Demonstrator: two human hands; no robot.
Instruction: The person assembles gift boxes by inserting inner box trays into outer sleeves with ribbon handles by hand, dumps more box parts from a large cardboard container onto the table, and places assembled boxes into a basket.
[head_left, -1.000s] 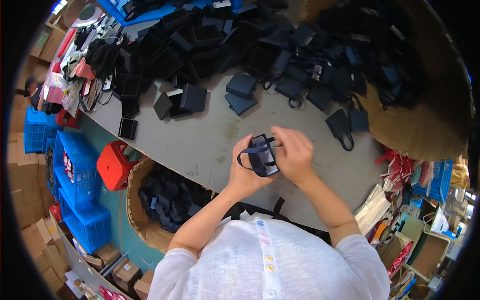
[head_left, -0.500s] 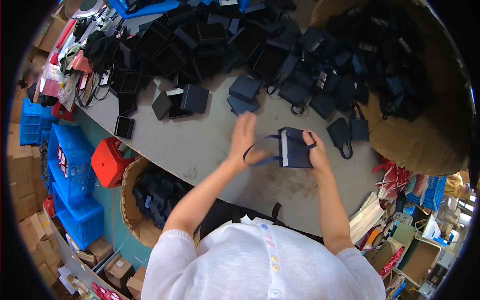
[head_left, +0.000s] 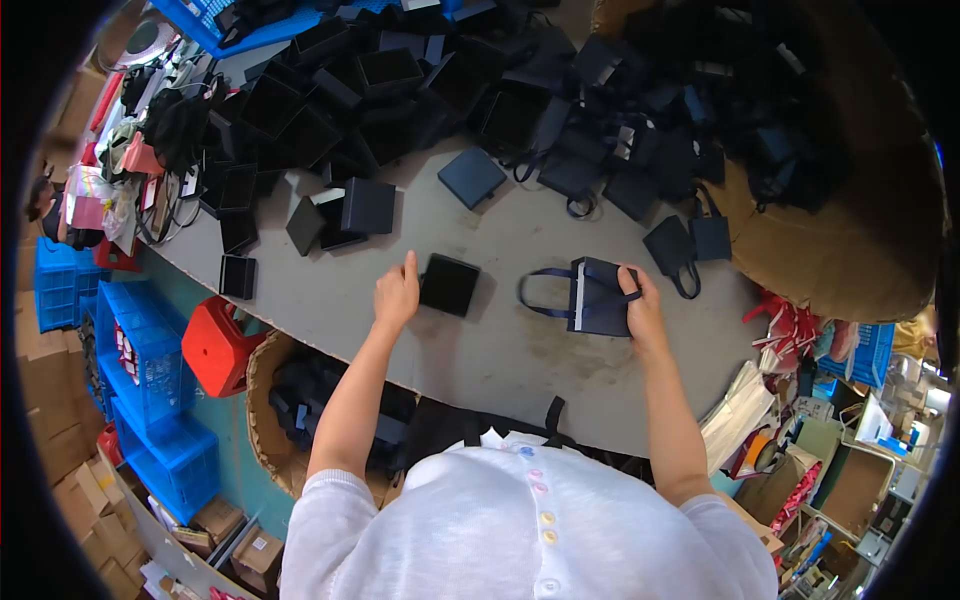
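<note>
My right hand grips the right side of a small navy gift bag. The bag is tilted so that its pale-edged opening faces left, with a ribbon handle looped out to the left. Left of the bag, my left hand is closed at the left edge of a small black open box, whose dark hollow faces up. Some of the left fingers are hidden from view. Beyond them on the grey table lies a closed navy box.
Many black boxes are heaped at the back. More ribbon-handled bags lie right, by a large cardboard carton. Below the table's left edge are a red stool, blue crates and a carton of dark pieces.
My left hand has moved left and nearer me, away from the bag's handle. The black box now appears beside it; one of two boxes farther back is gone. The bag shifted slightly right.
</note>
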